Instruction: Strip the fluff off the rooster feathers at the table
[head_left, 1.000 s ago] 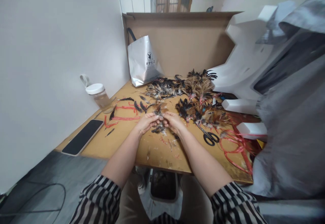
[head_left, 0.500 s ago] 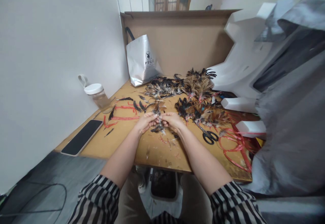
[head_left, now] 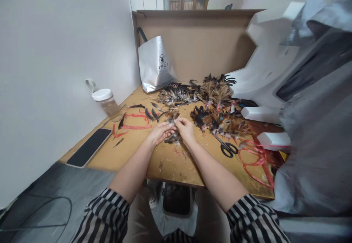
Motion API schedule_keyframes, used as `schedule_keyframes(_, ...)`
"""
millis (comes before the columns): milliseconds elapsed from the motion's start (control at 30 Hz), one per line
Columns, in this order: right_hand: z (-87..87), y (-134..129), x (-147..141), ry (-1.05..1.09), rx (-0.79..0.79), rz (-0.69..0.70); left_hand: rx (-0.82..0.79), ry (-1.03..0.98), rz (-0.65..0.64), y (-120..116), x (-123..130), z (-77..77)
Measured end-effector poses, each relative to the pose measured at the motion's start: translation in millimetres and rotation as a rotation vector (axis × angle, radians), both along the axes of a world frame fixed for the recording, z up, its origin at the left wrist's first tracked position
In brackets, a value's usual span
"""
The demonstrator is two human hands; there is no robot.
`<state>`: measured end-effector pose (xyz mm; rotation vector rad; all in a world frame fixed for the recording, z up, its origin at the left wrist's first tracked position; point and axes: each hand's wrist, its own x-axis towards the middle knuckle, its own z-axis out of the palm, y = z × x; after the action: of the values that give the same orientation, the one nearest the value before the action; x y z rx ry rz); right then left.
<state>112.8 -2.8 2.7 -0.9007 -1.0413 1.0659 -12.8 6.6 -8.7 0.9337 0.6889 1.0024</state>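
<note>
Over the middle of the table, my left hand (head_left: 162,131) pinches a small bunch of brown and dark feathers (head_left: 172,115) near its quill ends. My right hand (head_left: 184,129) meets it there, thumb and forefinger pinched at the same bunch. Whether a tie is between those fingertips is too small to make out. Dark feathers (head_left: 172,138) show beneath my hands. Several loose black feathers (head_left: 151,114) lie just beyond my left hand, beside strips of red plastic ribbon (head_left: 136,127).
Feather bundles (head_left: 220,122) and black-handled scissors (head_left: 228,149) lie to the right, near tangled red ribbon (head_left: 257,158). Behind are a feather pile (head_left: 178,94) and a silver bag (head_left: 154,65). A phone (head_left: 89,147) and a lidded jar (head_left: 106,101) are left. A bin (head_left: 177,199) stands below.
My right hand has turned upward, its fingertips now higher at the feather bunch. My left hand keeps its pinch almost in place. The view has shifted slightly.
</note>
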Motion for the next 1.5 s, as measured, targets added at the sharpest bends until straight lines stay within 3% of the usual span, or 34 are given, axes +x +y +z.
schedule_keyframes(600,3.3,-3.7,2.0,-0.097,-0.035,0.028,0.175,0.253,0.155,-2.5,4.3,4.9)
schedule_keyframes(800,-0.4,1.5,7.5,-0.081,-0.144,0.122,0.222,0.303,0.139,-3.4,3.5,3.8)
schedule_keyframes(900,-0.7,4.2,12.4,-0.143,-0.119,0.136,0.214,0.329,0.143,-2.5,2.6,3.4)
schedule_keyframes(1033,8.3,-0.5,23.9,-0.413,0.026,0.183,0.192,0.272,0.214,0.6,-2.0,4.3)
schedule_keyframes(1200,16.2,-10.5,38.5,-0.883,0.167,0.392,0.153,0.191,0.275,3.2,-7.7,5.1)
schedule_keyframes(1333,9.7,-13.3,34.8,-1.185,0.277,0.357,0.134,0.166,0.271,2.7,-8.1,5.6)
schedule_keyframes(1500,3.0,-18.1,20.0,-1.355,0.330,0.298,0.117,0.153,0.261,1.7,-7.9,8.3)
